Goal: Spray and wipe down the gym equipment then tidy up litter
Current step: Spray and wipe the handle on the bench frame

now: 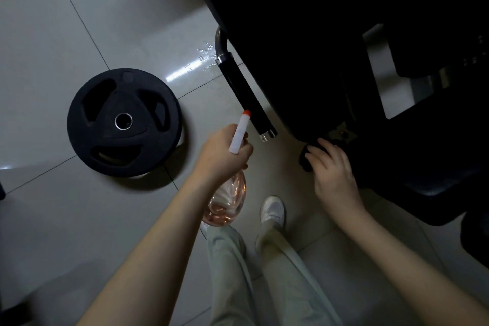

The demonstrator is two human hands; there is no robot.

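My left hand (222,156) grips the neck of the spray bottle (229,201), fingers curled tightly around it. The bottle is clear, with a little pink liquid at the bottom. Its white nozzle (239,131) with a red tip points at the black handle (244,92) of the machine and is just beside it. My right hand (333,172) holds a dark cloth (307,159) with bent fingers, against the near edge of the black pad (317,34). Wet drops (205,51) lie on the floor (66,21) near the far end of the handle. A weight plate (124,122) lies flat on the floor, left of my left hand.
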